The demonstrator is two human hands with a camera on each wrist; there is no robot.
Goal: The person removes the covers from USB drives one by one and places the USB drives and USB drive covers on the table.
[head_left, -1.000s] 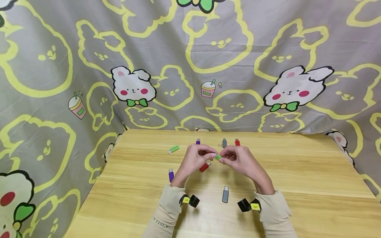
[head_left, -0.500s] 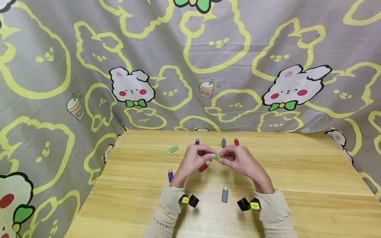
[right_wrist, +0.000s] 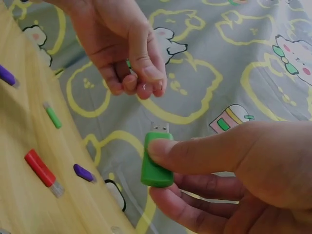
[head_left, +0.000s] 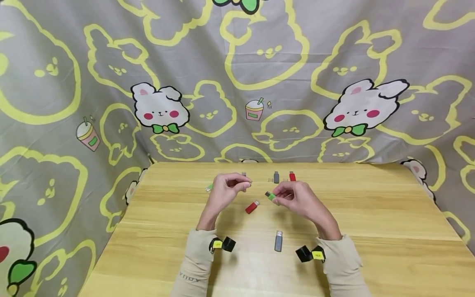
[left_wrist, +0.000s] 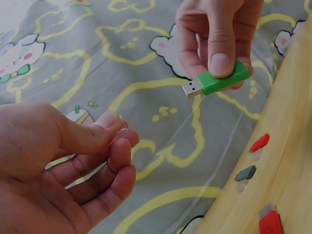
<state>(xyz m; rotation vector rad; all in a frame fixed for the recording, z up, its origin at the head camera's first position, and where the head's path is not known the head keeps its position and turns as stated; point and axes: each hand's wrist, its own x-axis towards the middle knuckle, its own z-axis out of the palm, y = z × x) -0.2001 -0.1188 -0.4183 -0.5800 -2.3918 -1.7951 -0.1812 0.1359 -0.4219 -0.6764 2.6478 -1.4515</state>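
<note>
So the right hand [head_left: 298, 198] has a green USB stick [left_wrist: 224, 78] pinched — thumb flat on the upper face, fingers underneath. Its metal plug is bare and pokes out past those fingertips, towards the other hand. The left hand [head_left: 224, 192] is pinching a tiny clear cap [left_wrist: 120, 132] between thumb and fingertips, the rest of the fingers loosely curled. Cap and stick are apart, with a gap between the 2 sets of fingertips, and both are held up off the wooden table [head_left: 371, 206].

Plenty more lies around. A front red stick [head_left: 252, 207] is on the wood between the fingers of the 2 hands, a bit nearer the person, plug angled away. Closer to the person than any of the fingers is a front grey stick [head_left: 278, 241], plug pointing away too. Out beyond the right fingertips sit a back grey stick [head_left: 276, 177] and a back red stick [head_left: 292, 176], with clear bits [head_left: 270, 180] beside them. Another green stick [right_wrist: 52, 116] is on the outer side of the left fingers, partly covered by that hand in the head view. The right wrist view also catches 2 purple sticks [right_wrist: 84, 173] — in the head view, just a metal end peeks out past the left fingers.
</note>
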